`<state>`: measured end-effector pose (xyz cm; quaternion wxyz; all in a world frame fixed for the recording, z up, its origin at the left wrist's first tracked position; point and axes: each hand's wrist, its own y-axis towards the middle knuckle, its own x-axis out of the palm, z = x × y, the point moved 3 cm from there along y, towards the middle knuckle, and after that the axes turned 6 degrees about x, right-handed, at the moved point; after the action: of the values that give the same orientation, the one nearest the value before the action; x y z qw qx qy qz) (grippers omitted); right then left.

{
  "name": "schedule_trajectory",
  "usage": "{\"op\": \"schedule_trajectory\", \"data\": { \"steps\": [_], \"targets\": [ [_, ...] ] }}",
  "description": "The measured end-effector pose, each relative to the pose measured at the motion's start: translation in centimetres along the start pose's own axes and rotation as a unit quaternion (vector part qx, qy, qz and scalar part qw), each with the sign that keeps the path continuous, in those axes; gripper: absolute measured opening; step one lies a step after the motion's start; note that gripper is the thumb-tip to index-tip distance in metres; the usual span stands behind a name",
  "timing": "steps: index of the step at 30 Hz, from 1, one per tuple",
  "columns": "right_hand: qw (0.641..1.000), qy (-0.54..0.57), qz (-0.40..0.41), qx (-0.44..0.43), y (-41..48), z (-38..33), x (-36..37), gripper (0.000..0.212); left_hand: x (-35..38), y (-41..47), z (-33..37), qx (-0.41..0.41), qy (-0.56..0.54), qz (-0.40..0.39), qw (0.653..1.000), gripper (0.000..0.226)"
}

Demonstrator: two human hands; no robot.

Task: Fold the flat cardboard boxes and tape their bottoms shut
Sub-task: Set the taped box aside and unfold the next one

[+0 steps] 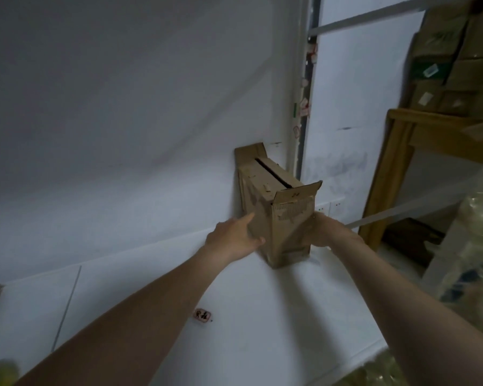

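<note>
Cardboard box [276,218]: likely light, stiff; hold opposite walls.
Left hand [234,236]: pressed flat on side.
Right hand [328,229]: fingers hidden, grip unclear.

White tabletop [262,316] spreads beneath the fingers [246,219], with a small red-lettered sticker [202,315] lying well short of them, nearer the camera. Right of the fingers, a wooden frame [385,179] stands under stacked brown packages [444,51]. A wall socket [335,208] sits just beyond them on the white wall [123,107].
</note>
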<state>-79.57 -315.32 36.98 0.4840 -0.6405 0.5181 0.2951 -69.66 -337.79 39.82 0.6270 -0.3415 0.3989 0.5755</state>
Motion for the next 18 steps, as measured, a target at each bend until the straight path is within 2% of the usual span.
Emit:
{"op": "schedule_trajectory", "data": {
  "steps": [2, 7, 10, 12, 18],
  "targets": [
    [0.996, -0.085, -0.033, 0.013, -1.9, -1.3, -0.1, 0.054, -1.4, -2.3, -1.4, -0.009, 0.046, 0.001, 0.999, 0.079],
    [0.994, -0.099, -0.012, -0.043, -14.2, -8.8, -0.9, 0.053, -6.3, -10.1, -5.2, -0.043, 0.078, 0.026, 0.996, 0.074],
    [0.993, -0.069, 0.008, -0.099, -18.8, -13.6, 0.7, 0.089, -9.6, -15.9, -7.6, -0.057, 0.089, 0.050, 0.993, 0.071],
    [0.987, -0.074, 0.011, -0.142, -21.3, -16.8, 2.3, 0.104, -11.6, -19.9, -9.6, -0.070, 0.094, 0.072, 0.991, 0.070],
    [0.969, -0.063, 0.005, -0.240, -29.0, -25.3, 9.9, 0.103, -15.6, -32.1, -17.1, -0.133, 0.056, 0.096, 0.985, 0.067]
  ]
}}
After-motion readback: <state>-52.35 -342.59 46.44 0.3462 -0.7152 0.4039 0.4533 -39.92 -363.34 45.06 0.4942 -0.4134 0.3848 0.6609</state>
